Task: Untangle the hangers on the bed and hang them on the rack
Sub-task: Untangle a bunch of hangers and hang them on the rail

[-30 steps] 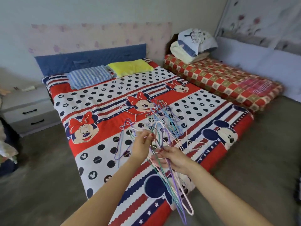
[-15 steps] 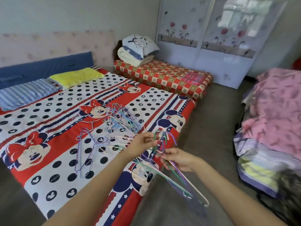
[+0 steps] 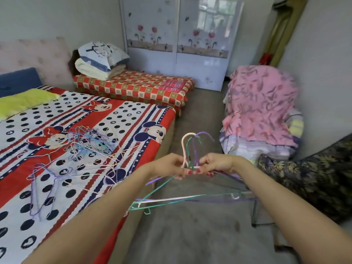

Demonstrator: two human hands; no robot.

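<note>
Far left, a yellow pillow (image 3: 22, 101) lay at the head of the bed (image 3: 133, 113), which had a red, white and blue cartoon-mouse cover. A tangled pile of hangers (image 3: 85, 139) sat on the cover around mid-bed, thin wire in blue, purple and pink, with a few loose ones (image 3: 41, 180) spread nearer on the left part of the sheet. Behind it, a second low mattress (image 3: 133, 88) in red check held stacked folded bedding (image 3: 99, 61) at its far left end. A white wardrobe (image 3: 179, 44) with flower decals stood against the far wall. In the near centre, over the grey floor (image 3: 190, 235), the left hand (image 3: 167, 165) pinched the necks of a held bunch of hangers (image 3: 188, 199), fingers curled on the wire just under the hooks. The bunch was pink, green and purple, hooks up, bars hanging below both wrists. The right hand (image 3: 217, 162) gripped the same necks from the other side, fingertips nearly touching the left hand's. Right of the hands, a pink patterned blanket (image 3: 261, 103) covered a heap of folded cloth. A dark floral fabric (image 3: 308, 178) lay at near right. No rack could be made out.
</note>
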